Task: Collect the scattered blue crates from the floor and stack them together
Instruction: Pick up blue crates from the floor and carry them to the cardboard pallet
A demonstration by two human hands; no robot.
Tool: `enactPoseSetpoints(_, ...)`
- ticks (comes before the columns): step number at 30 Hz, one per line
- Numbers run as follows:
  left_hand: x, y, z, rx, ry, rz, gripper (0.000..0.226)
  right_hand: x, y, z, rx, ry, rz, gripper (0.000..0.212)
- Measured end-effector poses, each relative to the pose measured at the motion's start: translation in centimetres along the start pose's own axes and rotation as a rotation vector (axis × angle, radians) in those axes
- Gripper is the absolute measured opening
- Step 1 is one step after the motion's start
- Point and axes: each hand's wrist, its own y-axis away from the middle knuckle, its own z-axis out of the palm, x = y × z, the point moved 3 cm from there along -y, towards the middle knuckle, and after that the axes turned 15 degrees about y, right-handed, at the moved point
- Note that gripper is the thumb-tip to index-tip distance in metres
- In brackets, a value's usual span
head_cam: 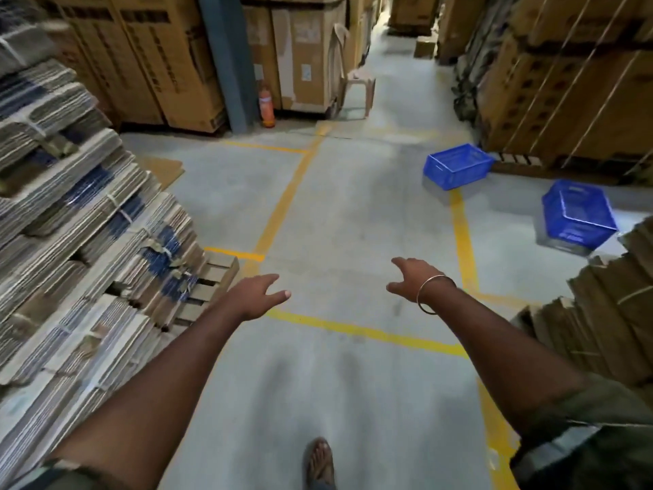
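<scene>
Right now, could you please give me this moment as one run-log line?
stage: approach | left hand: open, empty | right hand: open, empty | far blue crate: on floor | near blue crate: on floor, apart | stacked: none

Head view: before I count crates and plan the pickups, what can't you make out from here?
- Nearer blue crate: its lower right corner is hidden behind the flattened cardboard stack at the right edge.
- Floor to the right of it: cut off by that stack and the frame edge, so more crates there cannot be ruled out.
- Farther blue crate: its contents are too blurred to tell.
- Box labels along the far aisle: too small and blurred to read.
</scene>
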Motion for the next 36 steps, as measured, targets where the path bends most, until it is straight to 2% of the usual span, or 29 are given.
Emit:
enactPoseSetpoints(2,-0.2,-3.6,-0.8,-0.015,0.005,0.01,0.075,1.0,-2.4,-0.7,-0.003,0.005,0.041,0.074)
enactPoseSetpoints(12,1.3,-17.0,-3.5,-0.088,-0.003,0.042,0.083,5.5,-12.2,-2.7,-0.034,-0.03,0.156,0.071)
enactPoseSetpoints(15,2.0,-21.5,-3.8,-0.101,0.005,0.042,0.077,6.9,-16.5,-2.7,-0.054,-0.049,0.169,0.071)
enactPoseSetpoints(20,1.9,-29.5,-5.4,-0.079,0.061,-0.017,0.073,8.4,-26.4,-3.4,-0.055,-0.117,0.152,0.073)
enactPoseSetpoints(24,0.7,-34.5,-7.9,-0.03,0.113,-0.13,0.074,8.7,-35.5,-4.9,-0.077,-0.133,0.091,0.072)
enactPoseSetpoints(27,-0.7,-37.5,-10.6,0.024,0.148,-0.222,0.084,7.4,-42.6,-7.2,-0.084,-0.114,0.023,0.072)
enactPoseSetpoints(36,-9.7,-45.4,-17.8,0.189,0.38,-0.445,0.069,-4.8,-61.4,-13.1,-0.079,-0.097,-0.256,0.071)
